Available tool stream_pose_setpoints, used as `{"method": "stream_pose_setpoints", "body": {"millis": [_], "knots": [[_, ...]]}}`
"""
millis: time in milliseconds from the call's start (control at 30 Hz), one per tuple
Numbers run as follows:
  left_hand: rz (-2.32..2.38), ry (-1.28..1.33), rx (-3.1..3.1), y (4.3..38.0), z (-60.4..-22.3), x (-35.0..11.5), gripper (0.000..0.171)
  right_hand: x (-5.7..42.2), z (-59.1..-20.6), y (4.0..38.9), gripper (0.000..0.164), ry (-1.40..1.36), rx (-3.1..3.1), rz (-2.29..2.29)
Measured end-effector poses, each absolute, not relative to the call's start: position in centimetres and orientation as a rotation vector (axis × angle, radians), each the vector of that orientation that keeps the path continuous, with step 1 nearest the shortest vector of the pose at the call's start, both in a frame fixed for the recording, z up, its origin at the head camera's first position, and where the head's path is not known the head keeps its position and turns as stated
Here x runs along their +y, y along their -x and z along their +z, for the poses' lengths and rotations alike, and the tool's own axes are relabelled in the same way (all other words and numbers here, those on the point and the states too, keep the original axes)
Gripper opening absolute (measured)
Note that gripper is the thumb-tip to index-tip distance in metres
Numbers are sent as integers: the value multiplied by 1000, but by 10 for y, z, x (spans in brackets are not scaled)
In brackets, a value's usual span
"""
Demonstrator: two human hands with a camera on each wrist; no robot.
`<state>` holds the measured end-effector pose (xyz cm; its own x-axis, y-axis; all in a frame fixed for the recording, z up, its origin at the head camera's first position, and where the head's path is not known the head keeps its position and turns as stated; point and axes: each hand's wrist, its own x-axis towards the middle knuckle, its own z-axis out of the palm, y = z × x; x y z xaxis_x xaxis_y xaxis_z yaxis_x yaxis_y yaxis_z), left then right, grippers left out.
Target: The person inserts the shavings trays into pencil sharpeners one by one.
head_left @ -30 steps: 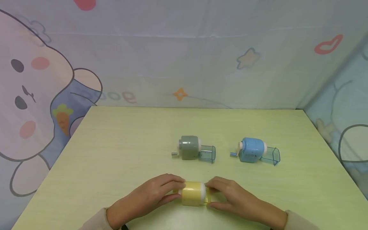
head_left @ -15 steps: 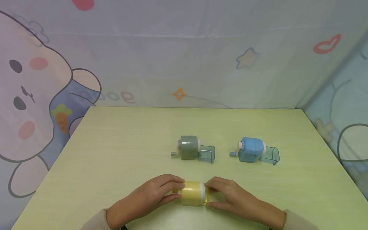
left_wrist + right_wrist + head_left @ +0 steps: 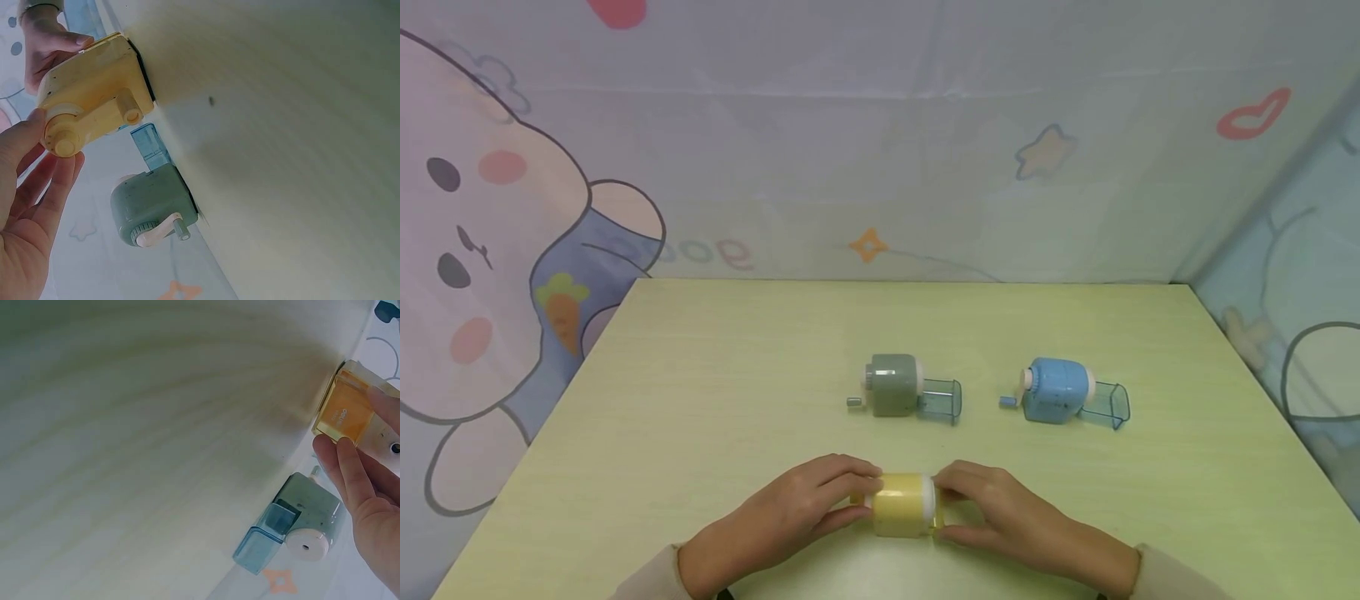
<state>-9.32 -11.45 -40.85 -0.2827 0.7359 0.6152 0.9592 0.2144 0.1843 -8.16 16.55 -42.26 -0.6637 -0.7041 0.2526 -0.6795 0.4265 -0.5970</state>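
A yellow hand-crank pencil sharpener [image 3: 901, 506] stands on the table close to the person, between both hands. At its crank end, the left hand [image 3: 805, 502] holds the body between thumb and fingers; the crank [image 3: 100, 120] shows in the left wrist view. On the other end, the right hand [image 3: 1003, 512] pinches the clear yellow shavings drawer [image 3: 344, 407], thumb on one side and fingertips on the other. Only a narrow strip of that drawer sticks out. Behind sit a grey-green sharpener [image 3: 895, 385] and a blue sharpener [image 3: 1057, 390], each with its drawer pulled out.
The pale yellow-green table [image 3: 715, 358] ends at a printed cloth backdrop [image 3: 820, 150]. The grey-green sharpener's open drawer [image 3: 941, 401] and the blue one's open drawer [image 3: 1107, 405] both extend to the right.
The right hand has shifted slightly left, and the yellow drawer sticks out a little less. The left hand and the other two sharpeners stay in place.
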Motion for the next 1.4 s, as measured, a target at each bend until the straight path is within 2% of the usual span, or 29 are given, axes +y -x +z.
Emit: {"method": "stream_pose_setpoints", "body": {"millis": [267,1400], "knots": [[-773,1570,-2091,93,-408,-114,33,164,-422,82,36,1326,2615,-1136],[-792,1577,-2053,92,-409,-113,33,149,-419,84,46,1050,2529,-1240]]}}
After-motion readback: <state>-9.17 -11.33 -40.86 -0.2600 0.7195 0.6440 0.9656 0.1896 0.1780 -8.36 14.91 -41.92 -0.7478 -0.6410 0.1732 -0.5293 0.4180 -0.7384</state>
